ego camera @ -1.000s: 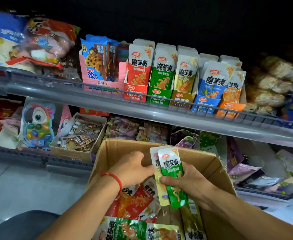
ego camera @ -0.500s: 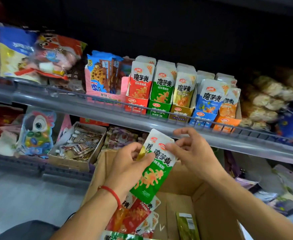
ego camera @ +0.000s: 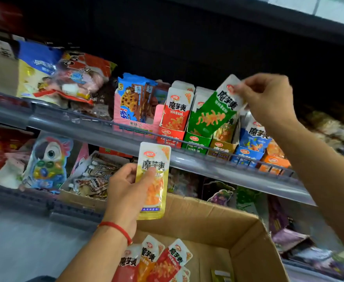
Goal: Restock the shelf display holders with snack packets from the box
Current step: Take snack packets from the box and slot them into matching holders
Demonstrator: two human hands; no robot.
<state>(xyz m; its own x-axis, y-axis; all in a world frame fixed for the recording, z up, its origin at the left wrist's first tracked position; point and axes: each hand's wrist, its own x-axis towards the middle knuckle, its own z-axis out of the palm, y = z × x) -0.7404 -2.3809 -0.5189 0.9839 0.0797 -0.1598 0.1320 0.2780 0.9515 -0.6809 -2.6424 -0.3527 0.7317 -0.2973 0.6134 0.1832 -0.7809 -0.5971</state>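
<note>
Up at the shelf [ego camera: 106, 127], the right hand [ego camera: 266, 98] pinches a green packet [ego camera: 211, 112] above the green holder [ego camera: 197, 141]. Lower down, the left hand [ego camera: 126, 192] grips a yellow packet [ego camera: 153, 180] above the box [ego camera: 218, 222].

Definitely a shop, snack aisle of a small grocery or convenience store. You've got grey retail shelving with a wire front rail [ego camera: 197, 142], a row of colour-coded cardboard display holders [ego camera: 197, 140] full of identical packets at about 1 o'clock, and bagged snacks [ego camera: 65, 78] up at 10 o'clock. Plus an open cardboard stock box [ego camera: 218, 224] at 5 o'clock.
</note>
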